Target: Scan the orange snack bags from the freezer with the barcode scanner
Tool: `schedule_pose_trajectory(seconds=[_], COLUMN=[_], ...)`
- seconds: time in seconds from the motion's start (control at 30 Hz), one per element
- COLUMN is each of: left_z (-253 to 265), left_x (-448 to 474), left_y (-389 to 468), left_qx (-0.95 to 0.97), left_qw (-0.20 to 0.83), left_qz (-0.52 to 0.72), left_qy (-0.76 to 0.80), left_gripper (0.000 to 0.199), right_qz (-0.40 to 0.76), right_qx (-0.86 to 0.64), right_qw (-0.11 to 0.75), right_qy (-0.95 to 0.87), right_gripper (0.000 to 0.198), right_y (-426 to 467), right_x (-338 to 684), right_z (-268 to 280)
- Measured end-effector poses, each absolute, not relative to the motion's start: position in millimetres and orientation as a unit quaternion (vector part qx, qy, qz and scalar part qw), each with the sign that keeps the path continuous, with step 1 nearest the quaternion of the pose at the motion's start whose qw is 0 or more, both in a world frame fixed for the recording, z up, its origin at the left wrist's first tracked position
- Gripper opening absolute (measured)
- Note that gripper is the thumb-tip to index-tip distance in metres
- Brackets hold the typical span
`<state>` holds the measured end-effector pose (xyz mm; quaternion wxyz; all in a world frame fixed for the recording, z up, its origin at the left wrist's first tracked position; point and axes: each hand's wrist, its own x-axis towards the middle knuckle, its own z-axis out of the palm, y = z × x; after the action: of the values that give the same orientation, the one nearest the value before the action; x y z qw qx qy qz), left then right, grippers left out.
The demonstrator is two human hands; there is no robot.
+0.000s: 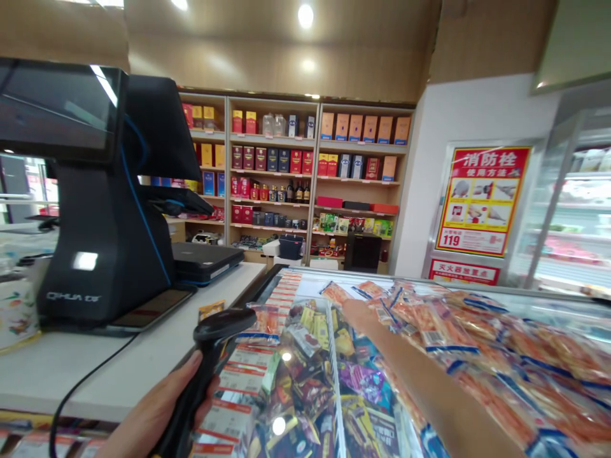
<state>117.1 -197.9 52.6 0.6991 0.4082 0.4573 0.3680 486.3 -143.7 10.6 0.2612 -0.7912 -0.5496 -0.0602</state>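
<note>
My left hand (160,397) is wrapped round the handle of a black barcode scanner (224,323). A cable lies on the counter to its left. Just beyond the scanner's head, a clear snack packet (262,323) lies on the glass top. My right arm stretches forward across the glass, and my right hand (359,316) is closed at the near edge of a snack packet (336,292) with orange-brown contents; its fingertips are mostly hidden. A heap of similar blue-edged packets (439,324) spreads to the right of that hand.
Colourful wrapped snacks (298,388) lie beneath the glass top, beside a row of price labels (238,388). A black cash register (102,235) stands on the white counter (157,356) at left, with a cup (16,312) near it. Shelves (272,172) of boxes and bottles line the back wall.
</note>
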Motion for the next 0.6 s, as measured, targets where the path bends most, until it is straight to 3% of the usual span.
schedule_pose_trajectory(seconds=[0.23, 0.33, 0.43, 0.53, 0.6], left_z=[64, 67, 71, 72, 67], left_x=[145, 163, 185, 215, 242], left_y=[-204, -208, -215, -222, -228], left_qx=[0.447, 0.451, 0.453, 0.480, 0.526], left_qw=[0.716, 0.712, 0.713, 0.703, 0.670], left_qz=[0.357, 0.391, 0.410, 0.427, 0.434], left_qy=[0.400, 0.370, 0.345, 0.305, 0.294], left_gripper=[0.039, 0.034, 0.030, 0.031, 0.032], right_qz=[-0.133, -0.149, -0.128, -0.045, 0.081], right_qx=[-0.725, -0.683, -0.678, -0.667, -0.616], right_qw=[0.032, 0.024, 0.109, 0.320, 0.463], right_qy=[-0.676, -0.714, -0.716, -0.672, -0.632], right_gripper=[0.022, 0.022, 0.021, 0.023, 0.029], right_y=[-212, -234, -249, -261, -269], right_x=[510, 515, 505, 476, 450], right_z=[23, 26, 29, 32, 32])
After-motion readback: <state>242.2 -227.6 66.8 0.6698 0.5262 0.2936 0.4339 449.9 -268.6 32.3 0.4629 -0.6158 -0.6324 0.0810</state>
